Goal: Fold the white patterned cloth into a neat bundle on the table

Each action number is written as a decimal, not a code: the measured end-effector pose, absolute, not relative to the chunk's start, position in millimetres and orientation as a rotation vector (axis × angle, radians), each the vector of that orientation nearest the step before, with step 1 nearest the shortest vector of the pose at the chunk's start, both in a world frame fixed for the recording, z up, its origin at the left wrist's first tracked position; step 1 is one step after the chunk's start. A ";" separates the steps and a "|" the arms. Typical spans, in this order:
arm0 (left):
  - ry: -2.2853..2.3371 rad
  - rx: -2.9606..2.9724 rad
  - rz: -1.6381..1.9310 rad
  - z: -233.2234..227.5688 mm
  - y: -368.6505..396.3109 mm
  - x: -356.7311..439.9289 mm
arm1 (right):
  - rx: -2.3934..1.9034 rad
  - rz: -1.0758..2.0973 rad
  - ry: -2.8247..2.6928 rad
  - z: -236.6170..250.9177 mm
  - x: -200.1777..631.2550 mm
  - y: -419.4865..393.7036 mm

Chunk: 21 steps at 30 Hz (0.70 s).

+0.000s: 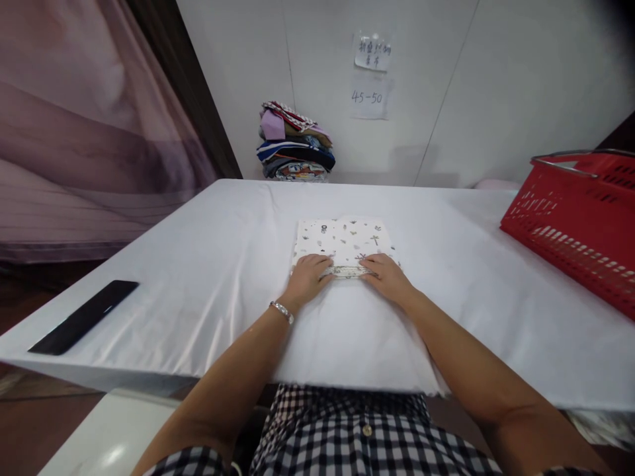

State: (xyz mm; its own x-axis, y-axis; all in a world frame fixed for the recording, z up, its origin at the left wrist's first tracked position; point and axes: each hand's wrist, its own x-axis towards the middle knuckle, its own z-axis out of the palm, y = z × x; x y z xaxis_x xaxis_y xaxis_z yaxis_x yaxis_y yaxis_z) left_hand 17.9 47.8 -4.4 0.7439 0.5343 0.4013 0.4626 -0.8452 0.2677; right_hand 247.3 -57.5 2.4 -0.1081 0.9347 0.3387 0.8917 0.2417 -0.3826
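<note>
A white cloth with small printed motifs lies folded into a flat, many-layered rectangle in the middle of the table. Its folded layers show along the near edge. My left hand pinches the near left part of that edge, fingers on top and thumb at the front. On the near right part, my right hand grips the same edge in a like way. The cloth's underside is hidden.
A white sheet covers the table. A black phone-like slab lies at the left. The red plastic basket stands at the right. Behind the far edge rises a stack of folded fabrics, with paper notes on the wall.
</note>
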 end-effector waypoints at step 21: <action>0.859 2.888 0.653 1.5 37.0 20.5 | -1.715 -0.022 -2.026 -7.4 246.8 -54.0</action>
State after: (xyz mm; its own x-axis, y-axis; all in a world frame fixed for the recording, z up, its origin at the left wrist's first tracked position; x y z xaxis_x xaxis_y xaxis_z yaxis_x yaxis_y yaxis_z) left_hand 20.5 37.0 1.5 0.7554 0.5338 0.3800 0.5090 -0.8433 0.1728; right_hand 246.8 -54.0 -7.4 -0.0978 0.9250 0.3671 0.9326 0.2140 -0.2906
